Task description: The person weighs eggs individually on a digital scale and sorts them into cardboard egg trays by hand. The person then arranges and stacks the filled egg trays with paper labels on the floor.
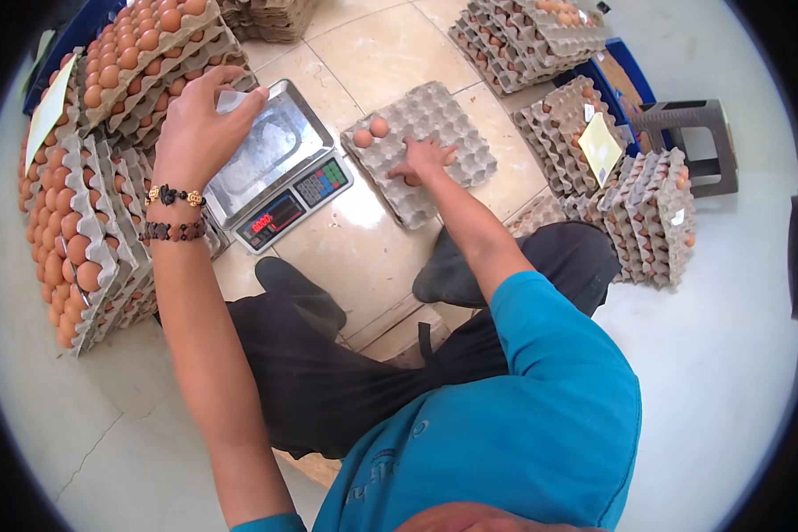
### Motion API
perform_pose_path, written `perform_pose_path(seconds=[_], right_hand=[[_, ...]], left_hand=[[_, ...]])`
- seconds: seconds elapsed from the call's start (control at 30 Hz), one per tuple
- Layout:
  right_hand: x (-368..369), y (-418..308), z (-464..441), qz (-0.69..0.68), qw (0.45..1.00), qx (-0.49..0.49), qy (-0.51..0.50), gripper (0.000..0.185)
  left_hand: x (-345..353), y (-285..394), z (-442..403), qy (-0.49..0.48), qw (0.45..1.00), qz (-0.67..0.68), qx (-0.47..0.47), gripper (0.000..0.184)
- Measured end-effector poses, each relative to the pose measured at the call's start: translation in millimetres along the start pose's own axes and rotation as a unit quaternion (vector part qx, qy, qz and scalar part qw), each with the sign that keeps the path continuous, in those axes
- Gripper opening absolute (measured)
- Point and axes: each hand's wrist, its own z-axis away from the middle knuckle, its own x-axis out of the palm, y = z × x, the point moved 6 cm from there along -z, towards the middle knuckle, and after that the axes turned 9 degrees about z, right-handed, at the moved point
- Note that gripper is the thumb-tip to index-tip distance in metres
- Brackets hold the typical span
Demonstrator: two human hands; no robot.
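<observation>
My left hand (206, 124) is raised over the left side of a digital scale (279, 191). Its fingers are curled towards the thumb, with something small and whitish showing between them that I cannot make out. The scale has a shiny metal pan and a lit red display. On a grey cardboard egg tray (470, 133), my right hand (426, 161) lies with its fingers spread. A rounded brown shape, possibly an egg, shows partly beneath that palm. Two brown eggs (371, 132) sit in the tray's cups, just left of the hand.
Stacked trays full of brown eggs (62, 239) rise at the left, and more egg stacks (643, 217) stand at the right. A grey plastic stool (696, 146) is beside a blue crate (629, 71). My shoes (301, 293) rest on the tiled floor near the scale.
</observation>
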Motion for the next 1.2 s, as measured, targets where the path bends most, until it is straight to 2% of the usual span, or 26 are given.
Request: perform_pose_path(seconds=[0.13, 0.33, 0.63, 0.9, 0.97, 1.07, 1.2], right_hand=[[4.6, -5.2, 0.3, -0.019, 0.999, 0.007, 0.028, 0.093], [-2.8, 1.4, 0.3, -0.039, 0.997, 0.010, 0.059, 0.091], [-78.1, 44.7, 15.7, -0.066, 0.993, 0.038, 0.095, 0.102], [-166.0, 108.1, 14.0, -0.005, 0.987, 0.094, 0.129, 0.107], [-177.2, 117.6, 19.1, -0.002, 0.984, 0.104, 0.142, 0.105], [-184.9, 121.7, 28.3, 0.013, 0.986, 0.116, 0.120, 0.115], [-179.1, 124.2, 35.9, 0.000, 0.986, 0.119, 0.117, 0.115]], left_hand=[[6.0, 1.0, 0.2, -0.007, 1.000, -0.006, -0.002, 0.054], [9.4, 1.2, -1.0, -0.013, 1.000, -0.016, 0.011, 0.055], [2.9, -11.6, -0.3, -0.024, 0.999, 0.012, -0.027, 0.058], [-16.4, -27.6, 16.1, 0.004, 1.000, 0.019, -0.021, 0.058], [-18.9, -23.9, 20.6, 0.027, 0.999, 0.034, 0.005, 0.057], [-22.1, -25.9, 24.7, 0.022, 0.999, 0.037, 0.000, 0.056], [-24.3, -27.1, 27.3, 0.026, 0.999, 0.046, 0.008, 0.056]])
